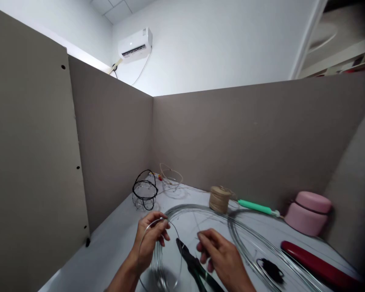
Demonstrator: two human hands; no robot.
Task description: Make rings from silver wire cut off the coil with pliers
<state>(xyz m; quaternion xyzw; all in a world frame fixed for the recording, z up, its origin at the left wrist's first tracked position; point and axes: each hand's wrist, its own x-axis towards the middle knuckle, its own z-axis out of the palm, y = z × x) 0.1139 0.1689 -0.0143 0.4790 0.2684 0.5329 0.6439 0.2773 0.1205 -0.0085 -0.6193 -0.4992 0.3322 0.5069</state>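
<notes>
My left hand [149, 239] grips a thin silvery wire [153, 259] that curves down in narrow loops below it. My right hand [220, 253] hangs just beyond those loops, its thumb and fingers close together, and I cannot tell whether they pinch anything. Under it lie black-jawed pliers with green handles [194, 263], their jaws pointing away from me. A large coil of the same silvery wire [197, 207] spreads across the white table [91, 259], around and beyond both hands.
A black wire basket frame [144, 190] and a pale wire form [170, 176] stand in the far corner. Along the back are a twine spool [220, 199], a green-handled tool [257, 207] and a pink lidded jar [307, 214]. A red handle [319, 265] and black wire bundle [270, 270] lie right.
</notes>
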